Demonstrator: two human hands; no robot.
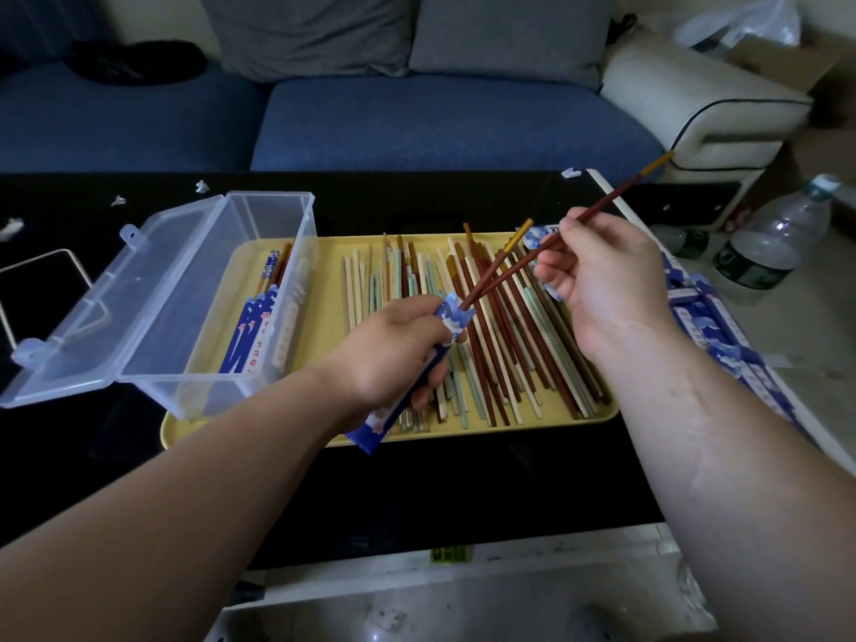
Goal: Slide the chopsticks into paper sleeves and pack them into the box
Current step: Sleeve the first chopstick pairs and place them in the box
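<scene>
Left hand point(398, 359) grips the blue-and-white patterned paper sleeve point(450, 313). Fingers are curled round its middle, thumb on top near the open mouth. The sleeve runs diagonally, mouth at 1 o'clock and closed end at 7 o'clock, over the front rim of the yellow rectangular tray point(324, 289).

Right hand point(602, 280) pinches the pair of reddish-brown chopsticks with yellow ends point(620, 188). Fingers are bunched together round both sticks (fingertips hidden behind the hand, so exact contact unclear). The narrow ends meet at the sleeve mouth, barely inside. From there the sticks splay in a V toward 1 and 2 o'clock.

Loose chopsticks point(509, 354) in brown, cream and pale green cover the tray from centre to 3 o'clock, roughly parallel.

The clear plastic box with hinged lid point(217, 363) sits on the tray's 9 o'clock side, lid flipped open to the left. A few sleeved chopsticks point(252, 335) lean inside it.

A stack of empty blue sleeves point(704, 322) lies off the tray at 3 o'clock. Everything is on the black glossy table point(463, 493).

A clear plastic bottle point(769, 243) stands on the floor at 2 o'clock. The blue sofa point(440, 122) is at 12.
</scene>
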